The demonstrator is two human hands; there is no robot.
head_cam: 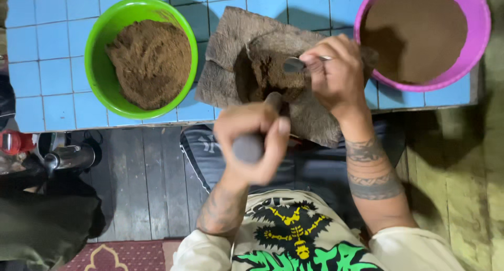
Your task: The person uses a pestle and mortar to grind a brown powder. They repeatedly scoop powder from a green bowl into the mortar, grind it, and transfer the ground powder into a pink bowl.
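- Head view, left hand [253,140]: fingers wrapped tight round a dark rounded handle [249,146], a pestle-like tool with its far end pressed into the brown mass.
- Head view, right hand [336,74]: fingers pinched narrow on a metal spoon [294,65], bowl of the spoon resting at the brown clump [273,74].
- Clump sitting in the hollow of a rough brown husk sheet [231,45], laid flat on the blue tiled worktop [47,50], between the green bowl [105,24] of coarse brown fibre and the pink bowl [475,29] of fine brown powder.
- Near edge of the sheet hanging past the worktop rim, over the lap: likely to tip or slide under a hard push from the tool, spilling the clump onto the dark trousers [315,171].
- Spoon and tool working close together in one small hollow: risk of knocking the spoon aside, or catching the right fingers.
- Loose crumbs likely to scatter across the tiles with a quick scoop.
- Pink bowl close beside the right wrist, its rim near the worktop edge: a wide elbow swing could nudge it.
- Metal kettle-like vessel [68,156] on the wooden floor below left, well apart, no part in this.
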